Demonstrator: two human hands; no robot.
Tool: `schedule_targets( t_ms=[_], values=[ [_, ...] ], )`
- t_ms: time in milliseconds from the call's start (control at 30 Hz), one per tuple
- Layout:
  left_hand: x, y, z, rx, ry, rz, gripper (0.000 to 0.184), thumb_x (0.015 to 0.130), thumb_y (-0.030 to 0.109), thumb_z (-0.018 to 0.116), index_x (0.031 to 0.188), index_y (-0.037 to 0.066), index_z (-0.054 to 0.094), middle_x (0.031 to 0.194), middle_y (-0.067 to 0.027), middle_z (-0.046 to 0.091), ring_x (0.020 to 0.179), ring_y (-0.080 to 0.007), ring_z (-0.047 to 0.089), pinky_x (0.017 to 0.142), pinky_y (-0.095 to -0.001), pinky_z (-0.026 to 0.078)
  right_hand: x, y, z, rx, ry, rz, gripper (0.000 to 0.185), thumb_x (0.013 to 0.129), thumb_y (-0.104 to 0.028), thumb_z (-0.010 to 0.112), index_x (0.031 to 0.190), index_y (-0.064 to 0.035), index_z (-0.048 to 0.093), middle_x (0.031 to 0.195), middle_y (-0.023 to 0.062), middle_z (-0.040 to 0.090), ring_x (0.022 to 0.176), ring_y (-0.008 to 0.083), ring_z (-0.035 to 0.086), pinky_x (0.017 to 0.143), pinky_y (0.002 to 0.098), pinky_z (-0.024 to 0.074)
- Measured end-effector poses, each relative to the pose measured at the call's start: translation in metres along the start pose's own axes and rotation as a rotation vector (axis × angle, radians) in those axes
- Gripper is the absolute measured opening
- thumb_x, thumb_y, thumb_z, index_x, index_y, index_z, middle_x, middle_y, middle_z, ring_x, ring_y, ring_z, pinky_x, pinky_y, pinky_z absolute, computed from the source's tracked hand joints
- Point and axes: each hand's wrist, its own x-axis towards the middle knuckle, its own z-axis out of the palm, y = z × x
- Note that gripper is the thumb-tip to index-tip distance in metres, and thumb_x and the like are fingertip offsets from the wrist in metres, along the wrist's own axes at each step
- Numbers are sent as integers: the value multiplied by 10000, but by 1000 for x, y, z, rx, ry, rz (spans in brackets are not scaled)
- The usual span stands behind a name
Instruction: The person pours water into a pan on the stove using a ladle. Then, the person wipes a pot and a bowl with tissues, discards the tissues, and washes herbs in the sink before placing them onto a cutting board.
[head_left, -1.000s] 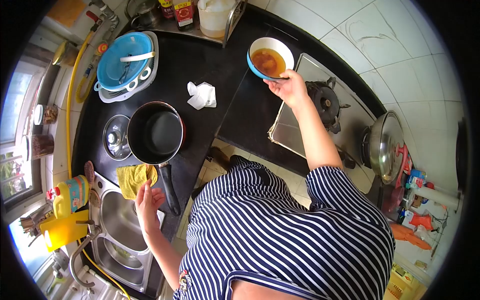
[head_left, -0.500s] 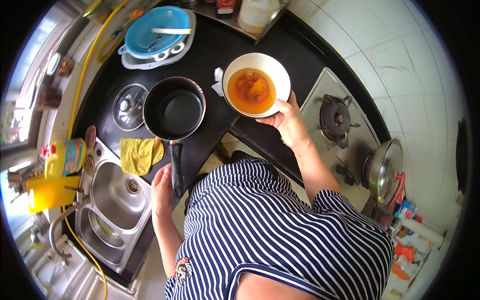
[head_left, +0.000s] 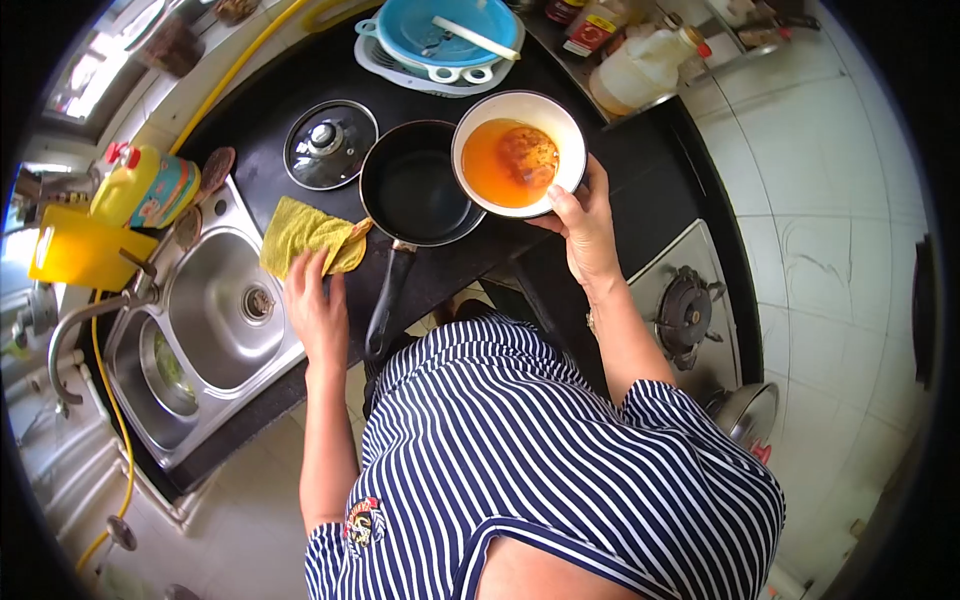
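A white-lined bowl (head_left: 507,112) of orange-brown liquid is in my right hand (head_left: 582,222), the thumb over its rim and the other fingers mostly hidden beneath it. The bowl overlaps the right edge of a black pan (head_left: 415,190), which sits on the counter with its handle toward me. My left hand (head_left: 316,308) lies at the lower edge of a yellow cloth (head_left: 300,236), fingers extended and holding nothing. Left of the pan rests a glass lid (head_left: 331,145).
A double sink (head_left: 225,300) with a tap is at the left, a yellow detergent bottle (head_left: 145,187) behind it. Blue basin (head_left: 450,35) stands at the back. A gas burner (head_left: 686,312) is at the right, near a lidded pan (head_left: 748,415).
The view has turned toward the right. My right hand has brought the bowl from beside the stove over to the pan's edge. My left hand has moved from beside the pan's handle to the cloth.
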Motion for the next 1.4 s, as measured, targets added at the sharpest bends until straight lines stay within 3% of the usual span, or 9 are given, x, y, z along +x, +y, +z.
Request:
schedule_targets(
  t_ms=[33, 167, 333, 467, 533, 567, 667, 1167, 1400],
  values=[
    [8, 2, 3, 56, -38, -7, 492, 868, 191, 708, 1344, 190, 583, 1438, -133, 486, 1357, -368, 418, 1119, -510, 328, 3, -1, 1, -18, -2, 1, 734, 904, -292, 683, 1458, -38, 272, 1287, 174, 533, 1085, 227, 646, 816, 357, 617],
    [16, -15, 24, 280, -200, 34, 498, 860, 253, 714, 1340, 297, 589, 1420, -58, 516, 1368, -328, 415, 1155, -608, 210, 11, -5, 5, -73, -29, -16, 752, 903, -303, 691, 1461, -34, 265, 1266, 179, 546, 1075, 226, 650, 810, 354, 618],
    [9, -24, 13, 308, -173, -60, 315, 886, 204, 662, 1194, 265, 660, 1217, 18, 600, 1259, -246, 501, 1134, -622, 236, 16, -17, 11, -73, -56, -2, 758, 871, -227, 740, 1455, -68, 283, 1230, 164, 485, 1120, 226, 595, 840, 368, 614],
    [-6, -22, 5, 340, -298, -146, 303, 927, 227, 625, 1228, 248, 649, 1291, -9, 586, 1313, -259, 469, 1135, -622, 227, 21, -19, 11, -125, -84, -51, 765, 870, -228, 752, 1457, -77, 286, 1247, 160, 481, 1102, 224, 602, 845, 353, 599],
    [-22, -24, 11, 269, -120, -108, 377, 920, 190, 627, 1297, 213, 616, 1384, -34, 546, 1403, -282, 386, 1143, -636, 208, 22, -20, 12, -149, -90, -68, 769, 869, -228, 756, 1458, -76, 285, 1258, 162, 477, 1098, 226, 604, 846, 350, 595],
    [-28, -27, 11, 278, -209, -142, 503, 928, 229, 638, 1415, 195, 516, 1512, -50, 440, 1457, -283, 314, 1160, -618, 191, 23, -21, 14, -151, -91, -77, 770, 868, -216, 758, 1458, -73, 284, 1272, 165, 471, 1103, 233, 603, 848, 346, 591],
    [-46, -31, 16, 252, -238, -150, 609, 921, 264, 654, 1483, 195, 430, 1568, -37, 369, 1474, -285, 286, 1169, -608, 184, 23, -26, 18, -148, -104, -100, 773, 865, -189, 762, 1458, -66, 282, 1290, 174, 458, 1110, 244, 603, 850, 341, 588],
    [-41, -29, 15, 228, -301, -232, 680, 894, 269, 687, 1504, 198, 396, 1596, -15, 327, 1486, -273, 263, 1176, -591, 196, 20, -45, 39, -328, -165, -294, 795, 850, -166, 768, 1462, -48, 275, 1304, 200, 433, 1132, 270, 596, 928, 374, 560],
    [-40, -27, 12, 210, -300, -240, 682, 894, 271, 686, 1507, 212, 394, 1599, -5, 323, 1489, -264, 261, 1186, -575, 186, 19, -47, 44, -231, -155, -177, 778, 865, -194, 749, 1463, -44, 274, 1290, 204, 434, 1116, 274, 604, 865, 356, 596]
  ],
)
